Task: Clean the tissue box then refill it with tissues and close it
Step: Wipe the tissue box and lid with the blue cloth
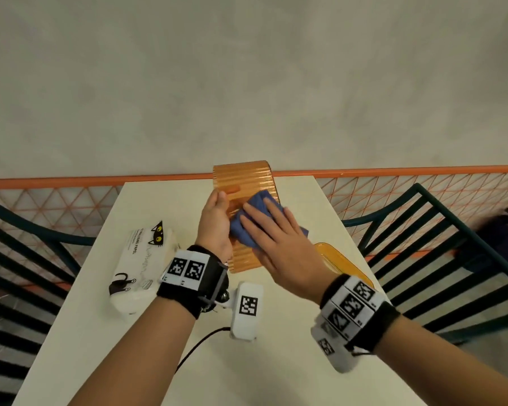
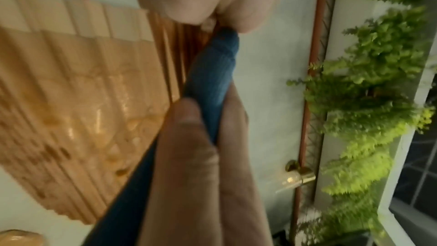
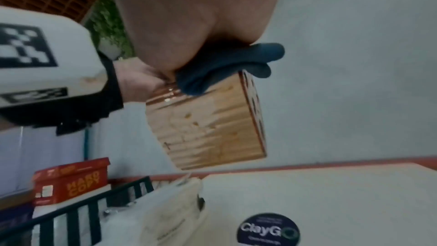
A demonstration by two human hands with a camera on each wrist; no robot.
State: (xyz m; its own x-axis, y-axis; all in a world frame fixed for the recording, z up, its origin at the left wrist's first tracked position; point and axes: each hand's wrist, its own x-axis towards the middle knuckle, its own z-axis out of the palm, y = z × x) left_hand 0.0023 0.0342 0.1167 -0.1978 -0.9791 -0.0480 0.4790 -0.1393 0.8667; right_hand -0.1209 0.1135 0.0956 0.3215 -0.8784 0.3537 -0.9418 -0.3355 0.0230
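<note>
Head view: left hand [image 1: 216,221] grips ribbed orange translucent tissue box [image 1: 244,180], lifted above white table [image 1: 305,361] | right hand [image 1: 279,253] flat, fingers straight, pressing blue cloth [image 1: 258,205] on box | white tissue pack [image 1: 138,259] lies left

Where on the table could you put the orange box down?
Bare tabletop lies near the front edge, below both wrists. Another patch sits at the far left corner. It is crowded by the tissue pack and by the orange lid on the right.
</note>
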